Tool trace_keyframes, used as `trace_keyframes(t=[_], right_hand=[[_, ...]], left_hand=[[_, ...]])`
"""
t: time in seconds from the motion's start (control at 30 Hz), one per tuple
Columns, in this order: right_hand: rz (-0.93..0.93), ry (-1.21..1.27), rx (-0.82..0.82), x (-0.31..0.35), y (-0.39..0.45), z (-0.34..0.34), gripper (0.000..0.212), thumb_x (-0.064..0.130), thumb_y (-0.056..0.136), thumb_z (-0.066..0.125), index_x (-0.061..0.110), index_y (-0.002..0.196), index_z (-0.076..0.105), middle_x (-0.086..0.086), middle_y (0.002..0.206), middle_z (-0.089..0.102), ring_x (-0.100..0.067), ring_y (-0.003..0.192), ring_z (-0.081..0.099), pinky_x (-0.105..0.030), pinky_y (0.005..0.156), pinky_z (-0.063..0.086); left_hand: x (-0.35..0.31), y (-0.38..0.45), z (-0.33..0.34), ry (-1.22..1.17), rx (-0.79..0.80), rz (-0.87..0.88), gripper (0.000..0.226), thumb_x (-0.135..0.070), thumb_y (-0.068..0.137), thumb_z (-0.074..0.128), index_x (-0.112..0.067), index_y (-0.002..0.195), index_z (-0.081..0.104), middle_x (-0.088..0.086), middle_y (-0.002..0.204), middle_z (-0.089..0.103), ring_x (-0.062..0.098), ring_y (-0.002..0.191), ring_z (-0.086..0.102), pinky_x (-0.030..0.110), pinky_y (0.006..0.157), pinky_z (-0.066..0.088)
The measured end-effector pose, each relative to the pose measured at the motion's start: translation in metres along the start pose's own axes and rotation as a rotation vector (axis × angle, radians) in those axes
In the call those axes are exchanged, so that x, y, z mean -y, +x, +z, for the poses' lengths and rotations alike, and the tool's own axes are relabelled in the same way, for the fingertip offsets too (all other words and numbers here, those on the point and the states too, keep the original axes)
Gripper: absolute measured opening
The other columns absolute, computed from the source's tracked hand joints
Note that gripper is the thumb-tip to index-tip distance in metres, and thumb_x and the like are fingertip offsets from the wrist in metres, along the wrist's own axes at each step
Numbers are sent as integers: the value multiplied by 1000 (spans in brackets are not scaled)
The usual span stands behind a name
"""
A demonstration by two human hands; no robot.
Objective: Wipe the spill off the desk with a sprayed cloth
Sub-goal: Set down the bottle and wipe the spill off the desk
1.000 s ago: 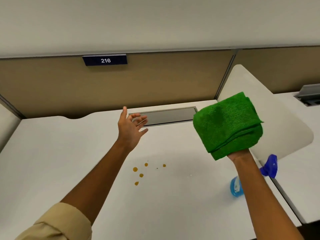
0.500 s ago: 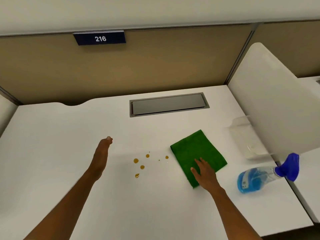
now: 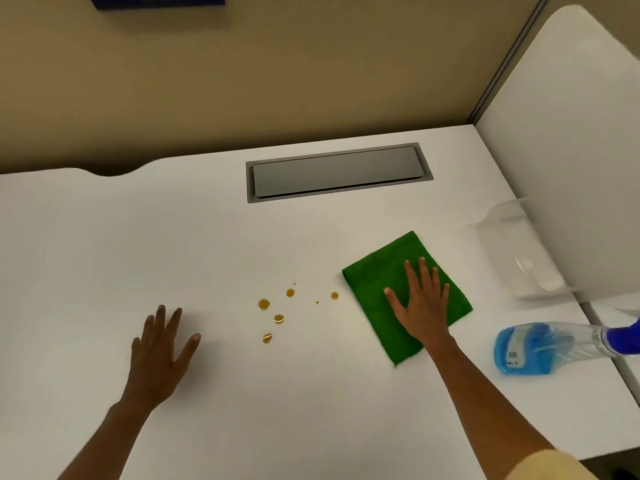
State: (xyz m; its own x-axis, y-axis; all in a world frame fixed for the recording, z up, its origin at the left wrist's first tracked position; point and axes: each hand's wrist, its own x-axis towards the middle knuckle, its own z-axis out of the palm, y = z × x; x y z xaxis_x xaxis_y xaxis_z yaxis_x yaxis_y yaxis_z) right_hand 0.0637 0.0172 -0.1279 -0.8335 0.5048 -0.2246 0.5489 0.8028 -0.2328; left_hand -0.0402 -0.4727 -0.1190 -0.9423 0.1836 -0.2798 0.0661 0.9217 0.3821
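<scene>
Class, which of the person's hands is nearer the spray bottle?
Right. The right hand lies flat on the green cloth beside the spray bottle; the left hand rests beyond the spill.

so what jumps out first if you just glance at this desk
The bright green cloth stands out most, lying flat on the white desk right of centre with the right hand spread on it. Just left of it sits a scatter of amber drops, not yet wiped, with the left hand flat on the desk beyond them. At the right edge a blue spray bottle lies on its side.
</scene>
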Motion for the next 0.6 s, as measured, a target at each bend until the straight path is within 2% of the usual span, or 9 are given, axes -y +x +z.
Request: trace_keyframes(t=[0.1, 0.17, 0.4, 0.6], right_hand=[[-27, -49, -12, 3, 6, 11, 88, 83, 79, 25, 38, 153, 10, -1, 164, 3, -40, 149, 2, -70, 112, 6], [-33, -115, -17, 9, 8, 19, 88, 86, 77, 24, 43, 152, 9, 1, 164, 2, -45, 147, 2, -74, 109, 4], [19, -193, -45, 37, 20, 32, 86, 89, 76, 16, 46, 151, 10, 0, 164, 7, -49, 146, 2, -78, 106, 6], [4, -167, -53, 82, 27, 40, 86, 89, 77, 12, 46, 151, 10, 0, 164, 7, -49, 145, -1, -78, 106, 4]], left_hand=[[15, -3, 22, 137, 30, 68, 98, -86, 84, 13, -26, 161, 17, 5, 171, 2, 30, 158, 5, 59, 120, 18], [20, -4, 35, 185, 13, 80, 95, -84, 87, 9, -26, 162, 17, 7, 171, 2, 33, 157, 7, 60, 117, 21], [11, -7, 49, 204, -121, 74, 81, -71, 95, 19, -22, 159, 27, 10, 170, 14, 35, 155, 17, 62, 116, 21], [14, -7, 52, 198, -149, 86, 78, -67, 95, 25, -22, 159, 28, 8, 170, 13, 33, 156, 16, 61, 117, 21]])
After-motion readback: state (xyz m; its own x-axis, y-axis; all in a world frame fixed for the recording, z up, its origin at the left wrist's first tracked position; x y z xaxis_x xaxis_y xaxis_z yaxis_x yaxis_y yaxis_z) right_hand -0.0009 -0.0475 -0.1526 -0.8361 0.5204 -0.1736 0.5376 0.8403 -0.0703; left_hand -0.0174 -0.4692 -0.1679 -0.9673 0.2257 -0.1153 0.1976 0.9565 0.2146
